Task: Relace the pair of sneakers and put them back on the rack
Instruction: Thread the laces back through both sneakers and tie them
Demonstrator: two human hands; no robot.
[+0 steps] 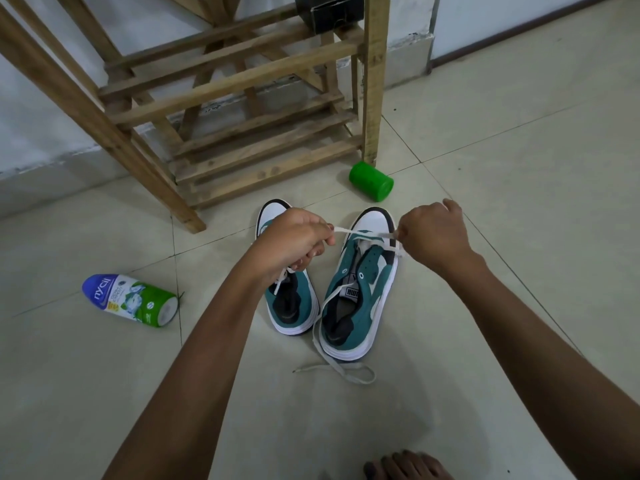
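Tiled floor (485,306): sneakers (360,292), bottle (130,301), rack (221,109).

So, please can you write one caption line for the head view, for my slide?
Both hands, left and right, pull a white lace across the right sneaker beside a wooden rack.

"nycil" in white lowercase letters on the blue top part of the powder bottle (130,300) lying on its side on the floor; the smaller print and yellow badge below it are too small to read. "PUMA" in black on the white tongue label of the right sneaker (360,285). No other text is readable.
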